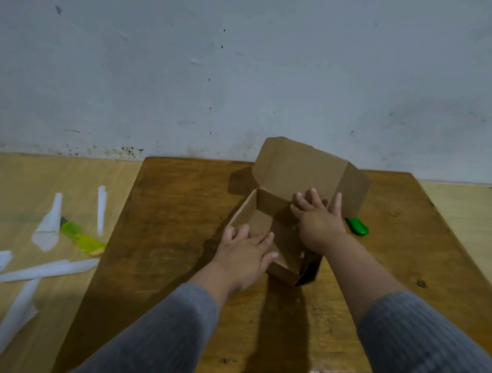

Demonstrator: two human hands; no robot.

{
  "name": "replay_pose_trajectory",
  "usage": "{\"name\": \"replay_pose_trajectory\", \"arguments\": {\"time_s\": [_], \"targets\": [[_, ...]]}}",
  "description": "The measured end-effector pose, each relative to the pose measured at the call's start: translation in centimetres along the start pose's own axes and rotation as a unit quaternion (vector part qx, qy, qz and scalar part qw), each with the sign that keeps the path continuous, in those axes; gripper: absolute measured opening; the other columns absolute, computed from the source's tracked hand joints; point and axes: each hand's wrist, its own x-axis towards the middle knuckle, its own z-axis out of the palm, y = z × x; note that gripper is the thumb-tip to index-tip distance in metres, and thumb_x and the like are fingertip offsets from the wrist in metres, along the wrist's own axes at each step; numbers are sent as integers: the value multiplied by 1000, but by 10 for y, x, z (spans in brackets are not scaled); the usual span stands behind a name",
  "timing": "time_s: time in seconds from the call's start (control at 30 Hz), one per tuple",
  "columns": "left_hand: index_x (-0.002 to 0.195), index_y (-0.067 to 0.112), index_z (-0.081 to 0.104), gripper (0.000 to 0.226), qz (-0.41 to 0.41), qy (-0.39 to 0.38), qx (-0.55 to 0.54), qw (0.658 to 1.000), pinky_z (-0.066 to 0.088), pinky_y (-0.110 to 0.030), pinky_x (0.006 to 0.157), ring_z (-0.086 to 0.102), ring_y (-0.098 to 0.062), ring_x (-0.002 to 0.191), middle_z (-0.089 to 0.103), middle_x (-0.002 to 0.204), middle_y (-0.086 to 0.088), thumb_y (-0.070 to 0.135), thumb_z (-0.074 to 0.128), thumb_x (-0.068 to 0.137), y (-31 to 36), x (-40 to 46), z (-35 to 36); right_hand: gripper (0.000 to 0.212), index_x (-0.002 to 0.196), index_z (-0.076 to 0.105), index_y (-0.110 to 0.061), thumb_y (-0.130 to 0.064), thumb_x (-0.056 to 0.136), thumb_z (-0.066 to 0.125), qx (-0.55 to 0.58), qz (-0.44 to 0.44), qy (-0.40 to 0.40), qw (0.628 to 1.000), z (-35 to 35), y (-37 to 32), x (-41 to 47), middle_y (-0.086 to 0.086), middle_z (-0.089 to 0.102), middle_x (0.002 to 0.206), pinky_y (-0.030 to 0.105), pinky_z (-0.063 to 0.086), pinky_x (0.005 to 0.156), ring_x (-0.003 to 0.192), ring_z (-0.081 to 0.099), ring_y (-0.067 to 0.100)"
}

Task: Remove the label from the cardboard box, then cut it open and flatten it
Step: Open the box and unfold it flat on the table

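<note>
**Open Box Under Both Hands**

The brown cardboard box (277,221) sits open on the dark wooden bench (172,223), lid flap raised beyond the fingers. Left hand (245,256) – fingers spread, flat on the near-left wall. Right hand (318,218) – fingers spread, pressing the far-right wall. A green cutter (357,226) lies just right of the right hand.

matt cardboard box (283,172) — worn wooden table (174,208)
</note>
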Motion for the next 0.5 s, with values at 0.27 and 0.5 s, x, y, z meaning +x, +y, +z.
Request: {"name": "replay_pose_trajectory", "arguments": {"time_s": [0.27, 0.5], "targets": [[149, 24, 34, 86, 23, -69, 85, 994, -11, -56, 114, 23, -19, 144, 38, 151, 2, 79, 17, 85, -18, 38, -11, 54, 152, 7, -23, -36, 101, 20, 111, 98, 37, 988, 42, -9, -36, 2, -12, 160, 62, -12, 111, 145, -20, 22], [142, 27, 36, 84, 34, 107, -1, 994, -4, -48, 115, 30, -16, 136, 41, 140, 5, 78, 47, 76, -17, 29, 1, 53, 151, 15, -24, -42, 102, 11, 247, 73, 25, 966, 42, 17, -25, -6, -3, 161, 61, -10, 111, 147, -13, 15]]}}
